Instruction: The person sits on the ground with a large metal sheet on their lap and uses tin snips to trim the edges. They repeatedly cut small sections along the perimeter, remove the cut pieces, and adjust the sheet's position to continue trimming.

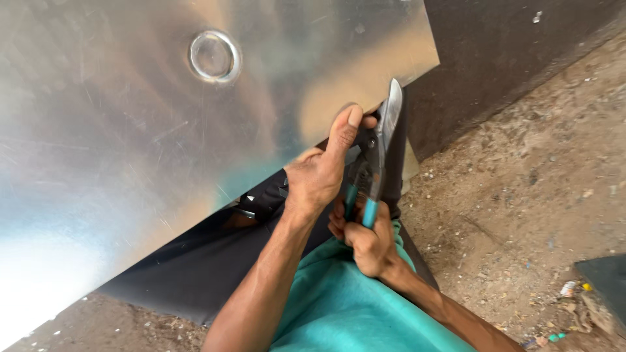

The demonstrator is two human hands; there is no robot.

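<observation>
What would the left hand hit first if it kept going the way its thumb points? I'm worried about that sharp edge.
Probably the metal sheet: the left hand already rests at its lower edge, beside the snips. Depth is unclear.

A large shiny metal sheet (130, 130) with a round embossed ring tilts across the lap. Teal-handled snips (375, 163) point upward, blades at its lower edge.

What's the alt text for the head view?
A person's right hand squeezes teal-handled tin snips at the edge of a large shiny metal sheet, while the left hand steadies the sheet beside the blades. Bare dirt ground lies to the right.
</observation>
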